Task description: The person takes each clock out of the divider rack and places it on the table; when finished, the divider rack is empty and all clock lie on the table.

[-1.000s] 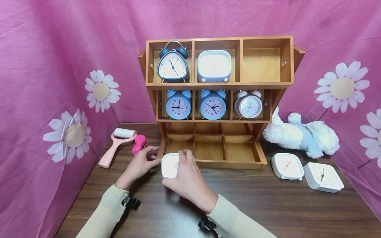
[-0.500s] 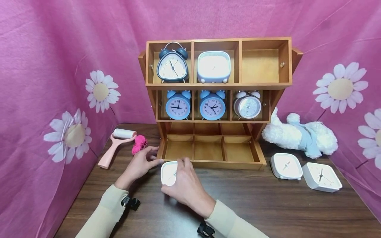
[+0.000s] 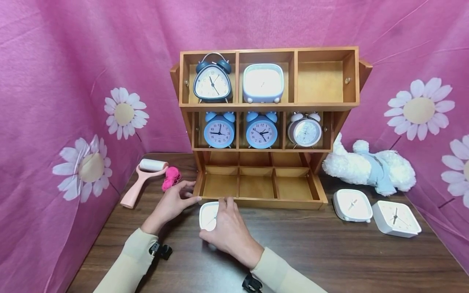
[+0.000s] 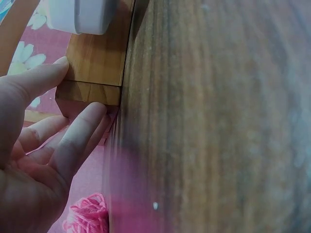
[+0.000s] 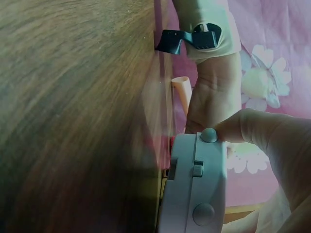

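In the head view my right hand (image 3: 230, 232) grips a small white rounded-square alarm clock (image 3: 207, 216), dial up, just in front of the tray's left part. The right wrist view shows the clock's underside (image 5: 194, 189), with two round feet and a small switch, and the thumb pressing near one foot. My left hand (image 3: 171, 205) holds the front left corner of the wooden shelf's bottom tray (image 3: 282, 203). Seen from the left wrist, the thumb lies at the tray corner's (image 4: 95, 63) upper edge and the other fingers at its side.
Dark blue and white clocks (image 3: 263, 83) stand on the top tier, two blue ones and a pale one (image 3: 305, 131) below. Two white clocks (image 3: 352, 205) and a plush toy (image 3: 370, 166) lie right. A pink lint roller (image 3: 141, 183) and pink yarn (image 3: 171, 178) lie left.
My right hand has brought the clock slightly down and away from the tray's front edge, toward me. The left hand stays at the tray corner.
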`<state>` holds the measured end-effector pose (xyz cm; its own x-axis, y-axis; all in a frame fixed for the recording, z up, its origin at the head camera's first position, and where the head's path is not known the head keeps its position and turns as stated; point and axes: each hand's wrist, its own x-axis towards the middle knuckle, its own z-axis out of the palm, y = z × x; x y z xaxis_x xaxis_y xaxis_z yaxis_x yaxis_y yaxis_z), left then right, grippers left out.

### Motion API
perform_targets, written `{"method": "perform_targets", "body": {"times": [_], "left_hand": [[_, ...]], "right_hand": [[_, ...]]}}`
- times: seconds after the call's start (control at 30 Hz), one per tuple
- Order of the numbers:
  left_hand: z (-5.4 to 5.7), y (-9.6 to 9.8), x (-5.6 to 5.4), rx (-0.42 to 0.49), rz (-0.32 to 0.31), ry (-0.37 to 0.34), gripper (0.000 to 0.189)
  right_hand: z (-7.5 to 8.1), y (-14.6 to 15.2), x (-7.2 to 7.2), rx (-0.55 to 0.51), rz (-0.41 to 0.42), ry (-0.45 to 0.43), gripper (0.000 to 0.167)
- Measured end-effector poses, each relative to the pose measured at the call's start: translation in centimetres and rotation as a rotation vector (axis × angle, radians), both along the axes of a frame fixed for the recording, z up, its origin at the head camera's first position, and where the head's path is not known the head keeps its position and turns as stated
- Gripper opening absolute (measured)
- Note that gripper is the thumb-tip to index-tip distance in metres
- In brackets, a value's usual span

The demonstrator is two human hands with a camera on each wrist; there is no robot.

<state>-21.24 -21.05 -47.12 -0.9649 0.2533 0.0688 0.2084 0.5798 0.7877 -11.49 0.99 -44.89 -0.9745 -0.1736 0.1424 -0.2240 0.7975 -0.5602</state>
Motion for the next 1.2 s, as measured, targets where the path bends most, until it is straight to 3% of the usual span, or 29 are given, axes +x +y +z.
{"method": "perform_targets", "body": {"times": [0.2, 0.67, 1.2], "left_hand": [[-0.05, -0.06, -0.01, -0.001, 0.008, -0.002, 0.056], [-0.21, -0.11, 0.07, 0.007, 0.004, -0.009, 0.056], [-0.01, 0.06, -0.02, -0.014, 0.003, -0.007, 0.055]], "right_hand": [[-0.28, -0.1, 0.06, 0.008, 0.001, -0.022, 0.105], [-0.63, -0.05, 0.08, 0.039, 0.013, 0.016, 0.098], [-0.36, 0.13, -0.02, 0.064, 0.02, 0.025, 0.105]]}}
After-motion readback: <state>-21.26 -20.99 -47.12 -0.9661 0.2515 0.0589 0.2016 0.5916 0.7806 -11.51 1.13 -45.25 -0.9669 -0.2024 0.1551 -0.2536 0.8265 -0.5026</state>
